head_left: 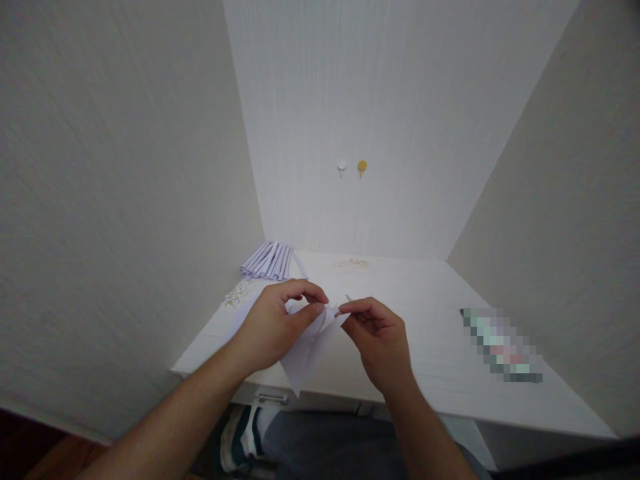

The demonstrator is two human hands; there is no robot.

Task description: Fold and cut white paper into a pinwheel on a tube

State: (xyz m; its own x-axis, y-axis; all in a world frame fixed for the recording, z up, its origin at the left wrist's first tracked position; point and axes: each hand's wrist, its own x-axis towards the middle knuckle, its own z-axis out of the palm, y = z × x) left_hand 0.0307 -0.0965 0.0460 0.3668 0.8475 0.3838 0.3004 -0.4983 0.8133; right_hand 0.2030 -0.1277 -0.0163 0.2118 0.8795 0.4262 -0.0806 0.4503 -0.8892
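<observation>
Above the front part of the white tabletop, my left hand (277,320) is closed with thumb and forefinger on a white sheet of paper (305,360). One pointed corner of the sheet hangs down past the table's front edge. My right hand (377,337) pinches the same paper at its upper right end, fingertips close to those of the left hand. A thin, pale pointed piece (349,297) sticks up just beyond the right fingertips; whether it is part of the paper I cannot tell.
Several rolled white paper tubes (270,261) lie bunched at the back left. Nearer sits a small heap of thin pale bits (237,293). A blurred-out flat object (500,347) lies on the right. Walls enclose three sides; two hooks (362,167) hang on the back wall.
</observation>
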